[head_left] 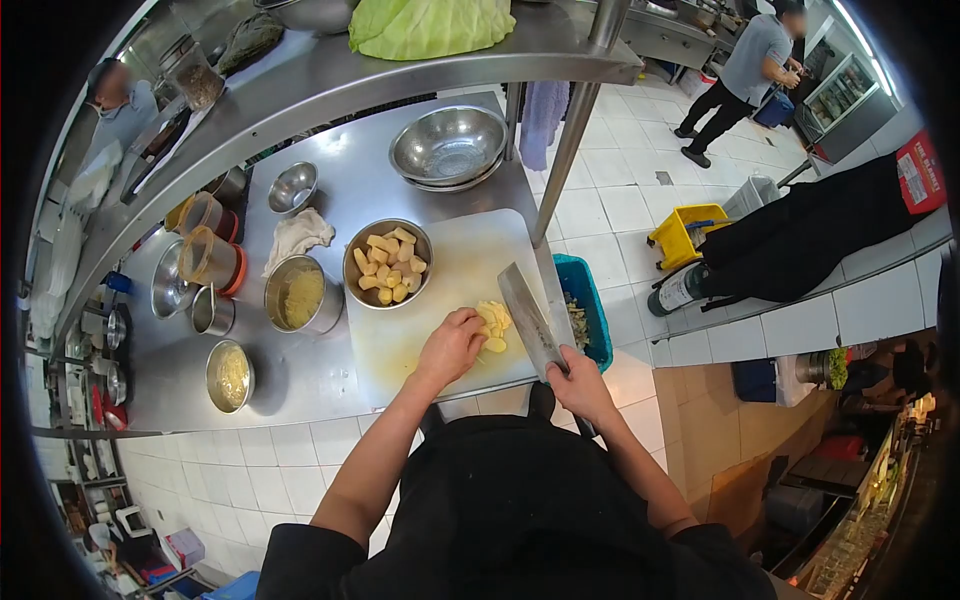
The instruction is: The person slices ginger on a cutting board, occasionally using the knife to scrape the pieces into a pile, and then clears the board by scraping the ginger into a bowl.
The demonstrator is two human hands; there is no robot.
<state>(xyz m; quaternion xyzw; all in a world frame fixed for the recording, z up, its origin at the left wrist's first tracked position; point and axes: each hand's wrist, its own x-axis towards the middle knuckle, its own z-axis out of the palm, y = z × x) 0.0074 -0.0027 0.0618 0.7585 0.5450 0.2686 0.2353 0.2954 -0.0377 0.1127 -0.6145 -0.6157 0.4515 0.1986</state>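
Right hand (578, 382): closed round the handle of a cleaver (528, 315), just at the near right corner of the cutting board (480, 240). Blade slants over the right part of the board, leaning away; contact with the surface can't be told.

Left hand (455, 345): fingers bent and drawn close together, set against yellow slices (495, 320) on the near half of the board. Whether it pinches any, cannot tell. Slices lie in a loose heap between this hand and the blade.

Far left corner of the board: metal bowl (354, 262) heaped with peeled yellow pieces (390, 265), uncut or in chunks. Just left of the board: metal pot (329, 318) with fine yellow shreds inside. Farther left, towards the table's near edge: smaller bowl (247, 390), pale yellow contents.

Beyond the far left corner: crumpled cloth (300, 237), small bowl (293, 188). Straight beyond the board: stacked wide bowls (447, 145). Right of the board, lower: teal bin (598, 325) with scraps. Well past the board, above the table (300, 385): shelf (450, 68) bearing green cabbage (430, 25).
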